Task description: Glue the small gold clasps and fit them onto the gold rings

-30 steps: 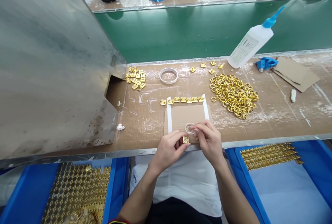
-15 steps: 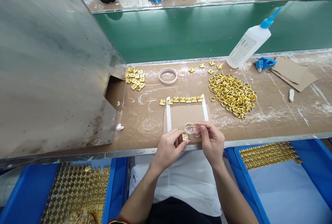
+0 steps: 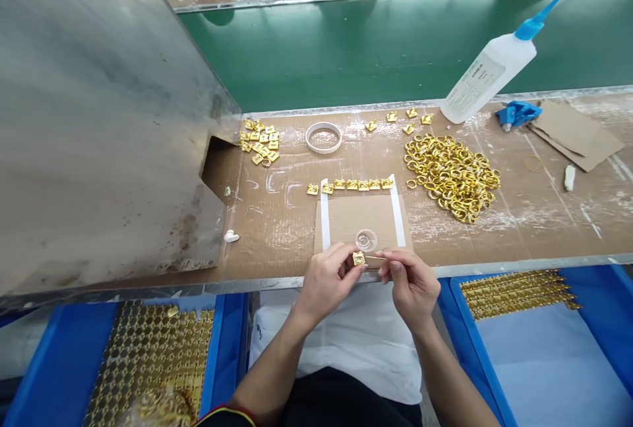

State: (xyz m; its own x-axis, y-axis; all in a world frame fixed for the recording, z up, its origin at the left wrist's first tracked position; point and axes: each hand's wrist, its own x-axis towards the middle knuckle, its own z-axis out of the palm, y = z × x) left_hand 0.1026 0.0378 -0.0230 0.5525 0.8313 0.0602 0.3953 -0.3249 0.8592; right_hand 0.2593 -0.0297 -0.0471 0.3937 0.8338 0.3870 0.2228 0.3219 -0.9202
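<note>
My left hand (image 3: 328, 279) pinches a small square gold piece (image 3: 359, 258) near the bench's front edge. My right hand (image 3: 411, 282) holds a thin stick (image 3: 376, 257), its tip at the gold piece. Just behind them a small clear cup (image 3: 366, 240) rests on a cardboard sheet (image 3: 359, 213) that has white tape strips down both sides. Along the sheet's far edge runs a row of gold pieces (image 3: 352, 185). A heap of gold rings (image 3: 457, 180) lies to the right, and a cluster of square gold pieces (image 3: 259, 142) to the left.
A white bottle with a blue nozzle (image 3: 487, 78) stands tilted at the back. A roll of tape (image 3: 324, 138) lies behind the row. A metal housing (image 3: 113, 124) blocks the left side. Blue trays with gold pieces (image 3: 153, 354) and gold strips (image 3: 517, 295) sit below the bench.
The stick's tip has moved from inside the clear cup to the gold piece in my left hand. The camera view has shifted slightly.
</note>
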